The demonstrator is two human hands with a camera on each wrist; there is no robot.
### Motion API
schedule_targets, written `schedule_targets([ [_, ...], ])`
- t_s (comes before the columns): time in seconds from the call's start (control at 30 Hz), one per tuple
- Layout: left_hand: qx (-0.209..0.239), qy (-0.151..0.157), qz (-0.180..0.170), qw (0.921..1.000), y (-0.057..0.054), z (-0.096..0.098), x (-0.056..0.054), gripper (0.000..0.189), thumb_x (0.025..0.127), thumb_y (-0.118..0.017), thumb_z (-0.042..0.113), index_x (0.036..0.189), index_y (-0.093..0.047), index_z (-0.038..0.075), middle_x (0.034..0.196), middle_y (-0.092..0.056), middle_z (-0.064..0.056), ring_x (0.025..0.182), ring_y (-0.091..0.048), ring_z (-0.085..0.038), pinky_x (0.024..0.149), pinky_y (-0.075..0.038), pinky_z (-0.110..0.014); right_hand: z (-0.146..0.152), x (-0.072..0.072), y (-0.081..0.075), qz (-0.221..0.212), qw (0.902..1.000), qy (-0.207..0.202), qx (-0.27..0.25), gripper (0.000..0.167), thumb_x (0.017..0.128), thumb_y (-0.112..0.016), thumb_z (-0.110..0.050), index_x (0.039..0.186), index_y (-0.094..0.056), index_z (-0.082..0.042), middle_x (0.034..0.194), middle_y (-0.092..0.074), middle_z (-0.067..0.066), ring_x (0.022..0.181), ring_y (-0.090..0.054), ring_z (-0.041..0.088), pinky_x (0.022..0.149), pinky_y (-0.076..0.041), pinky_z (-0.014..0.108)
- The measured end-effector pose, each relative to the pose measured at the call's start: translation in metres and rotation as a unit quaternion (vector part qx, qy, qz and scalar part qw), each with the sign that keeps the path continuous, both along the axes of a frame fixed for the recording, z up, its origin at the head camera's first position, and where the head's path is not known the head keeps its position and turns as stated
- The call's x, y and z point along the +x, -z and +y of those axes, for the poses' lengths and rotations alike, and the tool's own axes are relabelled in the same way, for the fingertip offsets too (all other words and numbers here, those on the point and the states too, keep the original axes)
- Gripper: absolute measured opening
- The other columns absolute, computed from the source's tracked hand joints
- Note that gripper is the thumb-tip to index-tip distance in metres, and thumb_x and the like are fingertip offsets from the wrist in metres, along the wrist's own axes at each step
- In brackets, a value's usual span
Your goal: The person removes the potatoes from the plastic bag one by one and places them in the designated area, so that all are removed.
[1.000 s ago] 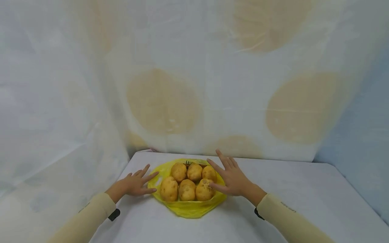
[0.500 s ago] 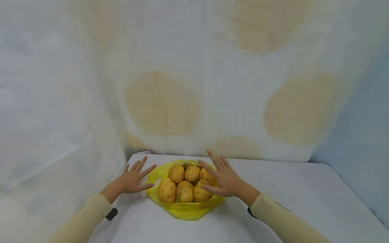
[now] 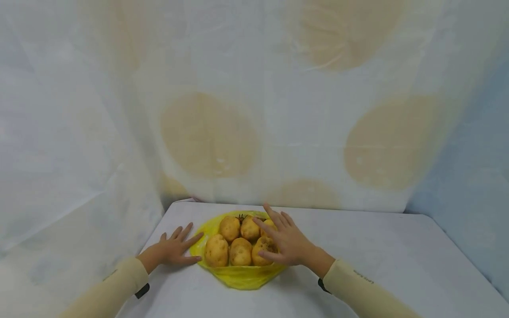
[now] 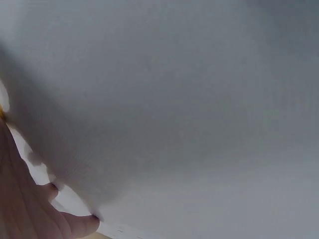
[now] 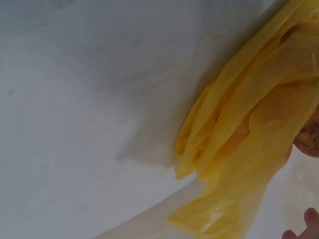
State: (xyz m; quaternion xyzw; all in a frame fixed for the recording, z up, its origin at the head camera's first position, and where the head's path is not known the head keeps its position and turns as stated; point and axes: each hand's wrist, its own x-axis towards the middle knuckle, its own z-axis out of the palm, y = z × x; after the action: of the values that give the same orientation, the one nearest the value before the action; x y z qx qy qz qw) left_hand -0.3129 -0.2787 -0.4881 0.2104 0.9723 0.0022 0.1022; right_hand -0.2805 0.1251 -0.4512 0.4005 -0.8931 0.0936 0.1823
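Several potatoes (image 3: 240,251) sit in two rows in a yellow plastic bag (image 3: 244,282) whose mouth lies wide around them. My left hand (image 3: 172,251) is at the bag's left edge, fingers spread and straight, with the thumb and index tips overlapping the yellow film. Over the bag's right side is my right hand (image 3: 292,244), fingers extended, hiding part of the right-hand potatoes. Neither hand grips anything. The right wrist view shows the folded side of the bag (image 5: 234,134) and a potato (image 5: 310,134) at the edge.
A white-covered table (image 3: 377,256) carries the bag. Behind the table stands a pale curtain (image 3: 286,150) with tan round spots. A small dark stem-like thing (image 3: 241,217) shows behind the back row of potatoes.
My right hand has shifted left, farther over the potatoes. My left hand has risen a little and come down again beside the bag. The potatoes and bag stay in place.
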Motion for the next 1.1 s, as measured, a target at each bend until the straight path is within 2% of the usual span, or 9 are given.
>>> schedule_targets([
  [0.1,0.002,-0.012,-0.016,0.9998,0.003,0.002,-0.001,0.088,0.086,-0.04,0.081,0.157,-0.024,0.031,0.166,-0.009,-0.018,0.147,-0.017,-0.052,0.103,-0.013,-0.083,-0.002,0.001,0.002,0.01,0.9999,0.0,0.01,0.083,0.094,-0.049,-0.065,0.16,-0.016,-0.026,0.167,0.007,0.012,0.151,-0.02,0.031,0.114,-0.029,0.06],
  [0.23,-0.005,-0.021,-0.024,0.9995,0.004,0.007,0.002,0.088,0.087,-0.038,0.081,0.157,-0.022,0.031,0.166,-0.011,-0.017,0.147,-0.015,-0.052,0.103,-0.011,-0.083,-0.003,0.006,0.004,0.014,0.9999,-0.005,0.006,0.087,0.091,-0.059,-0.059,0.159,-0.018,-0.024,0.166,-0.003,0.017,0.147,-0.029,0.034,0.111,-0.034,0.057],
  [0.47,-0.017,-0.031,-0.025,0.9991,0.009,0.009,0.012,0.089,0.087,-0.034,0.082,0.158,-0.02,0.03,0.166,-0.008,-0.018,0.148,-0.013,-0.052,0.103,-0.009,-0.083,-0.007,0.013,0.009,-0.02,0.9994,-0.028,0.01,0.09,0.088,-0.065,-0.058,0.159,-0.02,-0.025,0.164,-0.014,0.017,0.146,-0.032,0.033,0.108,-0.037,0.058],
  [0.6,-0.025,-0.031,-0.023,0.9989,0.01,0.009,0.014,0.089,0.087,-0.032,0.083,0.158,-0.018,0.031,0.166,-0.007,-0.017,0.148,-0.012,-0.051,0.104,-0.009,-0.082,-0.008,0.017,0.009,-0.023,0.9991,-0.032,0.018,0.093,0.083,-0.071,-0.059,0.156,-0.027,-0.024,0.161,-0.021,0.018,0.143,-0.036,0.033,0.107,-0.041,0.057],
  [0.7,-0.032,-0.032,-0.028,0.9986,0.008,0.01,0.012,0.09,0.086,-0.03,0.084,0.159,-0.016,0.032,0.167,-0.005,-0.016,0.149,-0.011,-0.05,0.105,-0.008,-0.082,-0.007,0.02,0.008,-0.002,0.9991,-0.032,0.027,0.091,0.079,-0.075,-0.061,0.151,-0.036,-0.022,0.155,-0.032,0.019,0.138,-0.042,0.033,0.105,-0.044,0.053],
  [0.87,-0.031,-0.035,-0.037,0.9982,0.004,0.013,0.011,0.09,0.086,-0.031,0.084,0.159,-0.016,0.032,0.167,-0.004,-0.016,0.15,-0.009,-0.05,0.106,-0.007,-0.081,-0.006,0.022,0.009,0.036,0.9973,-0.038,0.051,0.08,0.074,-0.079,-0.06,0.137,-0.051,-0.02,0.135,-0.05,0.01,0.12,-0.051,0.024,0.1,-0.049,0.043],
  [1.1,-0.032,-0.044,-0.055,0.997,0.002,0.012,0.013,0.091,0.087,-0.034,0.083,0.159,-0.016,0.03,0.166,-0.004,-0.017,0.149,-0.008,-0.051,0.106,-0.006,-0.081,-0.007,0.024,0.02,0.01,0.9974,-0.034,0.062,0.075,0.075,-0.077,-0.06,0.133,-0.053,-0.02,0.129,-0.051,0.009,0.11,-0.049,0.021,0.093,-0.051,0.039],
])
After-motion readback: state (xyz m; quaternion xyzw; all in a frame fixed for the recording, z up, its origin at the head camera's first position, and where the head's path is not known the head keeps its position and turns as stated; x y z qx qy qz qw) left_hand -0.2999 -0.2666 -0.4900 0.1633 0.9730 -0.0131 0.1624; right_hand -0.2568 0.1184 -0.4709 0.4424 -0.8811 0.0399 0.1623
